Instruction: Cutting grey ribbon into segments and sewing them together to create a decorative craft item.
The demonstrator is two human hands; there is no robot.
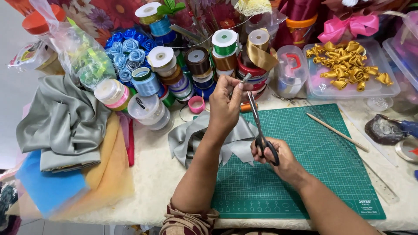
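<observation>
The left hand (226, 104) is raised above the tabletop (156, 174), its fingers pressed together in a pinch on a small strip of grey satin ribbon (244, 78) that sticks up just past the fingertips. The right hand (278, 156) grips the black looped handles of a pair of steel scissors (257, 126); thumb and fingers sit closed through the loops, and the blades point upward, their tips reaching close to the pinched ribbon beside the left thumb. Whether the blades touch the ribbon cannot be told.

Both hands hover over the left part of a green gridded cutting mat (313, 165). A loose heap of the same grey satin ribbon (191, 135) lies under the left wrist, partly on the mat's edge. A thin wooden stick (335, 131) lies slanted on the mat's right side, well apart from the hands.

Behind the hands stands a crowded stack of ribbon spools (209, 61) in green, brown, gold and blue, with a cluster of blue fabric roses (128, 50) to the left. A clear plastic tray (392, 89) at the right holds small gold ribbon roses (348, 63). Folded grey satin cloth (65, 122) rests on blue and orange fabric at the left edge.
</observation>
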